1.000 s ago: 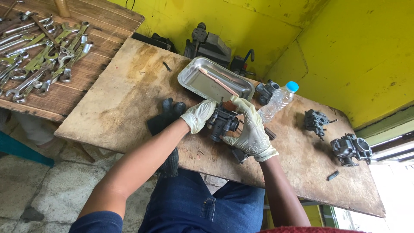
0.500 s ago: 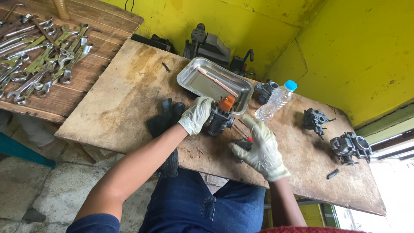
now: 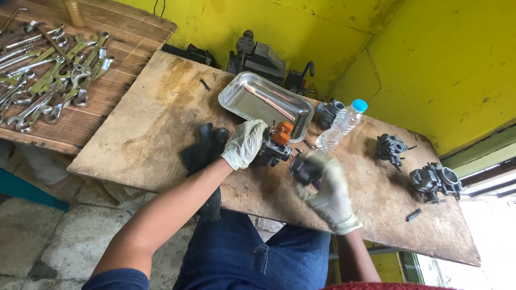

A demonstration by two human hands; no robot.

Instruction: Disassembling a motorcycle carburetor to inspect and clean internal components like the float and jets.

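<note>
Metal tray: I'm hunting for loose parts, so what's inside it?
Inside the metal tray lies one thin copper-coloured rod. Its near right corner is covered by the orange-topped carburetor.

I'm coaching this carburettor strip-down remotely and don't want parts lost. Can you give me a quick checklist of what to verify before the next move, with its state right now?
1. Left hand steadies the carburettor body on the wooden board: ok, gloved hand is on it.
2. Right hand has a firm hold on the dark removed part: cannot tell, it is motion-blurred.
3. Metal tray within reach for loose parts: ok, just behind the carburettor.
4. Plastic bottle clear of the hands: ok, lying beside the tray.
5. Small dark piece near the board's edge secured: not ok, it lies loose.
6. Black glove out of the work area: not ok, it lies beside the left hand.
</note>
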